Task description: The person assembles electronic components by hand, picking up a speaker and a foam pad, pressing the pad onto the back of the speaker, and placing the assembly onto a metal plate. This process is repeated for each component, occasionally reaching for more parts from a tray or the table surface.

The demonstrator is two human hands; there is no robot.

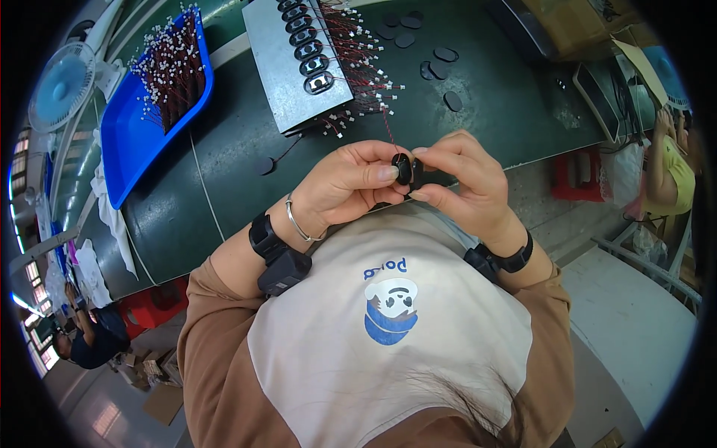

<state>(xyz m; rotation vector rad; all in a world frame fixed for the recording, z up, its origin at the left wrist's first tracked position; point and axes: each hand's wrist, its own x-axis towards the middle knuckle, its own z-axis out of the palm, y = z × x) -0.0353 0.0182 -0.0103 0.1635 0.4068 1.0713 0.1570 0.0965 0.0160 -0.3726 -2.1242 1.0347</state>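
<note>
My left hand (349, 181) pinches a small black oval speaker (402, 169) by its edge, between thumb and fingers. A thin red-and-black wire runs up from it toward the metal block. Close against it, the fingertips of my right hand (470, 181) grip a thin black oval pad (418, 172). The two pieces are side by side, and I cannot tell whether they touch. On the silver metal block (295, 75) lies a row of black oval speakers (308, 50), their wires and white connectors (358, 45) spilling over its right side.
Loose black oval pads (452, 101) lie scattered right of the block. Another black oval piece with a wire (267, 165) rests left of my hands. A blue tray (119, 160) holds bundled wired parts. Fans, boxes and other people (668, 168) are around the green table (179, 216).
</note>
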